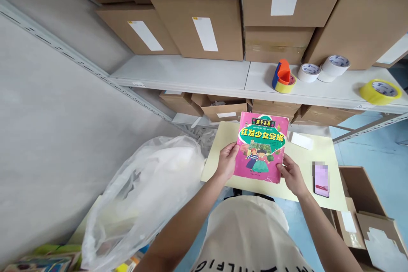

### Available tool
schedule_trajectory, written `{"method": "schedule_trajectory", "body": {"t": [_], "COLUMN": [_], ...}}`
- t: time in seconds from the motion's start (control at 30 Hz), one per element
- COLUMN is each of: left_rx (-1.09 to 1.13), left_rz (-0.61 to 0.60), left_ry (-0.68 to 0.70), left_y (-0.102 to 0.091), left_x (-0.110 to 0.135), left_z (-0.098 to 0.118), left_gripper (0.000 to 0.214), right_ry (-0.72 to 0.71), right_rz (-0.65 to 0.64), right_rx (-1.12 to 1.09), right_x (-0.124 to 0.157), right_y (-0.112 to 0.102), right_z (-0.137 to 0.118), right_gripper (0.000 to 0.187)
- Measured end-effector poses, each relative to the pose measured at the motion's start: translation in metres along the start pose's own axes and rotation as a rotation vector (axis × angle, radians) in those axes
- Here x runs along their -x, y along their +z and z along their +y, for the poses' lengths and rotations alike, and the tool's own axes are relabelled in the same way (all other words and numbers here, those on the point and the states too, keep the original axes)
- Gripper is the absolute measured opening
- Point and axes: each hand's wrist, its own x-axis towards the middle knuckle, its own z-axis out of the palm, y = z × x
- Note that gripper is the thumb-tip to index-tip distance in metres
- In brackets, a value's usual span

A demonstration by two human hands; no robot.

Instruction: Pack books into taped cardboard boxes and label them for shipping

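A pink children's book (261, 148), its cover showing two drawn figures and yellow Chinese characters, is held up with the front facing me. My left hand (228, 160) grips its left edge, fingers closed around it. On the lower right edge, my right hand (290, 173) pinches it with the thumb on the cover. Beneath the book lies a pale yellow tabletop (219, 144). A phone (321, 179) rests on that table to the right of my right hand, and a small white stack (301, 140) sits behind it.
A grey shelf (191, 72) carries cardboard boxes (210, 29), a tape dispenser (283, 74), white tape rolls (309, 72) and a yellow tape roll (379, 92). To the left bulges a large plastic bag (143, 182), with books (47, 259) beside it. Open cartons (363, 187) stand at right.
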Motion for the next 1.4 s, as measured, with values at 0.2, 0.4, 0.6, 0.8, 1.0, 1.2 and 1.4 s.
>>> {"method": "schedule_trajectory", "body": {"t": [0.2,0.4,0.6,0.8,1.0,1.2,1.4], "left_rx": [-0.109,-0.296,-0.394,-0.453,-0.530,-0.630,-0.730], "left_rz": [-0.067,-0.146,-0.010,0.053,0.110,0.044,0.036], "left_ry": [0.008,-0.059,-0.024,0.025,-0.003,-0.108,-0.116], "left_y": [0.009,-0.001,-0.027,-0.057,-0.117,-0.176,-0.195], "left_x": [0.003,0.014,0.020,-0.002,-0.043,-0.082,-0.100], "left_z": [0.001,-0.012,-0.032,-0.039,-0.059,-0.089,-0.118], "left_gripper": [0.052,0.074,0.066,0.056,0.053,0.054,0.049], "right_ry": [0.024,0.053,0.100,0.067,0.127,0.227,0.288], "right_rz": [0.027,0.019,-0.022,0.062,0.053,0.130,0.215], "right_rx": [-0.049,-0.018,-0.006,0.201,0.380,0.518,0.646], "right_x": [-0.008,-0.018,-0.034,-0.053,-0.092,-0.121,-0.122], "right_y": [-0.015,-0.024,-0.009,0.018,0.066,0.115,0.135], "right_z": [0.008,0.023,0.035,0.059,0.105,0.154,0.185], "right_gripper": [0.057,0.053,0.053,0.050,0.052,0.047,0.042]}}
